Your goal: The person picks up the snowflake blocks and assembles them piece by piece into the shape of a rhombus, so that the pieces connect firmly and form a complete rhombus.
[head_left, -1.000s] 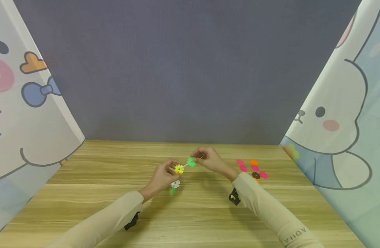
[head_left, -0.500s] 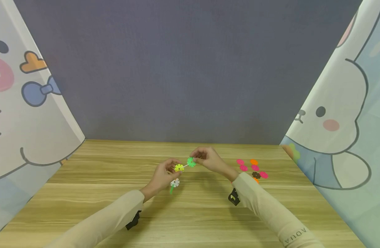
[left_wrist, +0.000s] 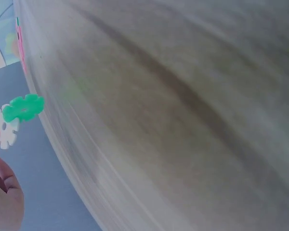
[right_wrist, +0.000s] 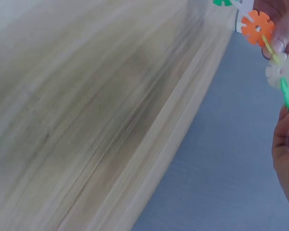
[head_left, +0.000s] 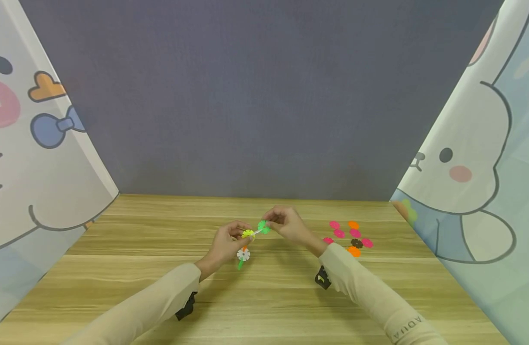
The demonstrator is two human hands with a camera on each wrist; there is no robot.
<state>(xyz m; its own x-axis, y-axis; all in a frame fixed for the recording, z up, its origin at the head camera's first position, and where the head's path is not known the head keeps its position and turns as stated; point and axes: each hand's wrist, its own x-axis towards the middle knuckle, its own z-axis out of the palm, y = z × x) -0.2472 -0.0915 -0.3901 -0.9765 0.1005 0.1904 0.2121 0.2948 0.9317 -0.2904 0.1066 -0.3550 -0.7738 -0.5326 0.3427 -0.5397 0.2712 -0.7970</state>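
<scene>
While left hand (head_left: 227, 243) pinches yellow disc (head_left: 247, 234) (linked), right (head_left: 288, 227) pinches green disc (head_left: 263, 227).

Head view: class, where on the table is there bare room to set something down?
Bare table: left of the left grip, out to the cartoon panel; between left sleeve and right sleeve; right of the loose discs, towards the rabbit panel. Crowded: around those discs, and centrally, where left grip and right grip hold the disc chain.
</scene>
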